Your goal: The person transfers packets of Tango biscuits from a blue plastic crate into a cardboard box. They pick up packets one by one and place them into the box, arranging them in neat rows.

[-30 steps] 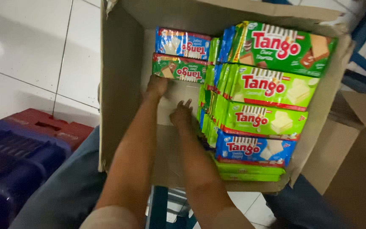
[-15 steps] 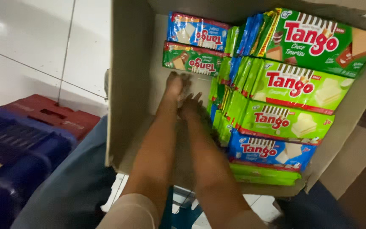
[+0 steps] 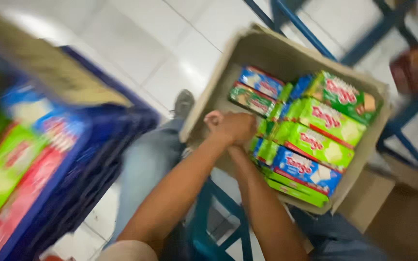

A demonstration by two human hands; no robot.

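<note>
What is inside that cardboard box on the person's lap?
The cardboard box holds stacked wafer packets, green and blue, filling its right side. Both hands, left hand uppermost, reach into the emptier left part. The right hand and whatever lies under them are covered.

Both forearms stretched out toward about 1 o'clock, wrists nearly meeting. Left hand [image 3: 235,128] curled loosely, knuckles up, covering most of the right hand [image 3: 214,118], just peeking out at 10 o'clock. Pretty blurry.

Open cardboard box [image 3: 228,82], tilted, resting on the person's lap. Green and blue wafer packs [image 3: 315,140] fill its right side, stacked flat.
</note>
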